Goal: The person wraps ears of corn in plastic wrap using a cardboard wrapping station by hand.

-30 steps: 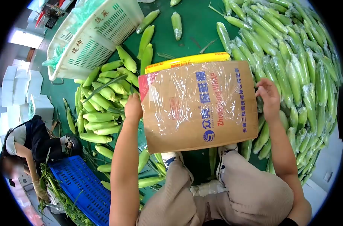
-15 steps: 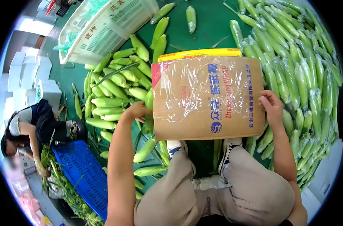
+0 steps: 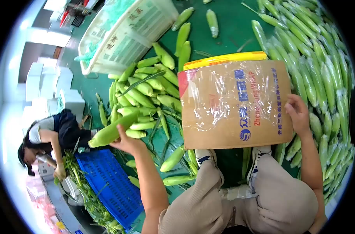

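Note:
My left hand (image 3: 127, 141) is closed on a green husked ear of corn (image 3: 114, 130), held to the left, above the blue crate's upper corner. The ear slants, its right end higher. My right hand (image 3: 299, 113) has its fingers curled on the right edge of a cardboard box (image 3: 232, 138) printed with blue and red lettering. Clear film gleams on the box's top face, in front of my knees. A yellow strip (image 3: 224, 60) shows along its far edge. Left of the box lies a pile of unwrapped corn (image 3: 140, 91).
Many film-wrapped ears of corn (image 3: 310, 84) are heaped at right. A white plastic basket (image 3: 119, 43) stands at the upper left. Nearer left, a blue crate (image 3: 107, 183) sits beside leafy trimmings (image 3: 82, 187), where another person (image 3: 58, 130) bends down.
My left hand has left the box's left edge and now holds an ear of corn farther left. My right hand stays at the box's right edge. The view has shifted.

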A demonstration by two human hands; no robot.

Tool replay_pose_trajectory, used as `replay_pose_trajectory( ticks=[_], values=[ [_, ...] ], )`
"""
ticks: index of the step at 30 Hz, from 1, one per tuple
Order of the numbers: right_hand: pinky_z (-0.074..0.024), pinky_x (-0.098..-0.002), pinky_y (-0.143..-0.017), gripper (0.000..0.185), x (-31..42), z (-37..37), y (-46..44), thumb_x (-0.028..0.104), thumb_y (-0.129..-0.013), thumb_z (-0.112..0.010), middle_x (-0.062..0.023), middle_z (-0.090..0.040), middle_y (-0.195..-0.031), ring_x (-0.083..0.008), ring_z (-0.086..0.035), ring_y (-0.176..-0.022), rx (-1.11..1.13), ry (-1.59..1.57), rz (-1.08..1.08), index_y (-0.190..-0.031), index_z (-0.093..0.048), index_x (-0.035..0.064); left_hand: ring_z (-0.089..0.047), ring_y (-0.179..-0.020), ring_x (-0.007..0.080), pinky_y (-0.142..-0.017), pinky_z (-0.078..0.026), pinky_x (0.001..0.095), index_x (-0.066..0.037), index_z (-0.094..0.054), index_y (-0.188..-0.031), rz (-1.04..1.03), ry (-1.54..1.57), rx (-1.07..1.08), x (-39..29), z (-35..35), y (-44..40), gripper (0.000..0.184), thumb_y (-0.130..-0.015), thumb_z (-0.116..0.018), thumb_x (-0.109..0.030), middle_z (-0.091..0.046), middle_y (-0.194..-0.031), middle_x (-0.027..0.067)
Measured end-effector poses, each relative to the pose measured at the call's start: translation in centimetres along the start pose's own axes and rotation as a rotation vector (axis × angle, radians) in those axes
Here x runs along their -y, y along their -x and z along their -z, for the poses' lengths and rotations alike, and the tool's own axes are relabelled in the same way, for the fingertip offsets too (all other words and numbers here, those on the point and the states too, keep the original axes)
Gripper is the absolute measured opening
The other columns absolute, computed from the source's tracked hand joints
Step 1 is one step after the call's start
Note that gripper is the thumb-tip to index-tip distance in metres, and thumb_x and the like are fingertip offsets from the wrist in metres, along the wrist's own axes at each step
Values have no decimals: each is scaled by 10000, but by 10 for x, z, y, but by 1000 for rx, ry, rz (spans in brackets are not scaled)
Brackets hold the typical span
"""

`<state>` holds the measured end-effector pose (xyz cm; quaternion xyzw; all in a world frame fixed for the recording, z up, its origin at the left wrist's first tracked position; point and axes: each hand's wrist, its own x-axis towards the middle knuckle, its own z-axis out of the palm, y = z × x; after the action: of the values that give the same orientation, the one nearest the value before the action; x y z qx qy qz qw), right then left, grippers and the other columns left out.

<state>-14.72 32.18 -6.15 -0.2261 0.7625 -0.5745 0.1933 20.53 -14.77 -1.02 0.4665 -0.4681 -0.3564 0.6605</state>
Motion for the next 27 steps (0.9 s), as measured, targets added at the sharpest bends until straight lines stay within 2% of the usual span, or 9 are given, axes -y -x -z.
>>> replay_pose_trajectory(
  ticks=[5,7,10,12,15,16,19,23,27],
  values=[
    [-509,-288,-725,365,11,-1,0,91,-890,-733,-6,-618,-939,-107,-576,-832,101,227,30,-1249,-673,67,-680,-1034,358,-899,-588,479,-69,-247,-1511,-6,125,354,-25,-23,26,734,-995,-707,-315,-563,-1368,259],
    [-494,-359,-817,589,40,4,-4,241,-818,-821,-29,-645,-996,-205,-610,-914,305,534,213,-1371,-630,165,-686,-1053,344,-903,-592,438,-66,-226,-1539,-162,83,803,-24,-30,33,804,-976,-720,-359,-587,-1350,258],
    [-443,-383,-852,760,44,-5,-10,366,-754,-856,-30,-615,-964,-262,-582,-942,429,837,382,-1448,-574,236,-650,-1188,266,-991,-547,409,-1,-455,-1463,62,-117,1162,-66,-80,113,843,-768,-899,-177,-615,-1367,194],
    [-406,-351,-822,645,49,-15,-11,384,-775,-832,-15,-556,-892,-237,-547,-889,400,925,402,-1375,-633,258,-639,-1184,338,-970,-541,420,-94,-569,-1421,-590,-395,1451,-81,-127,156,771,-731,-901,-189,-648,-1317,134],
    [-400,-338,-827,367,27,-17,-17,301,-852,-775,-15,-538,-846,-210,-544,-877,362,964,543,-1206,-706,232,-608,-1111,355,-991,-476,450,-166,-611,-1379,-809,-661,1704,-58,-159,198,675,-762,-859,-281,-654,-1170,125],
    [-444,-345,-798,165,24,-16,-18,182,-905,-724,-25,-573,-836,-212,-585,-859,358,934,542,-1068,-714,162,-614,-1095,330,-950,-483,466,-197,-618,-1369,-836,-680,1655,-55,-160,201,676,-742,-858,-279,-653,-1151,93],
    [-503,-364,-768,145,16,-16,-12,92,-917,-693,-60,-624,-857,-259,-634,-842,93,237,257,-1061,-693,109,-620,-1089,310,-909,-498,482,-229,-624,-1359,-811,-704,1657,-49,-169,201,684,-711,-841,-267,-650,-1136,61],
    [-541,-386,-791,130,38,-48,-34,74,-948,-657,-121,-681,-956,-303,-668,-875,-98,271,445,-1076,-674,70,-619,-1105,318,-899,-516,476,-228,-615,-1370,-793,-739,1737,-52,-172,198,710,-694,-829,-253,-648,-1147,79],
    [-532,-424,-851,228,45,-100,-74,189,-963,-671,-144,-682,-989,-331,-650,-964,13,569,601,-1155,-662,66,-613,-1097,391,-949,-513,475,-112,-614,-1314,-695,-603,1714,-45,-182,198,652,-690,-789,-180,-642,-1154,163]
  ],
)
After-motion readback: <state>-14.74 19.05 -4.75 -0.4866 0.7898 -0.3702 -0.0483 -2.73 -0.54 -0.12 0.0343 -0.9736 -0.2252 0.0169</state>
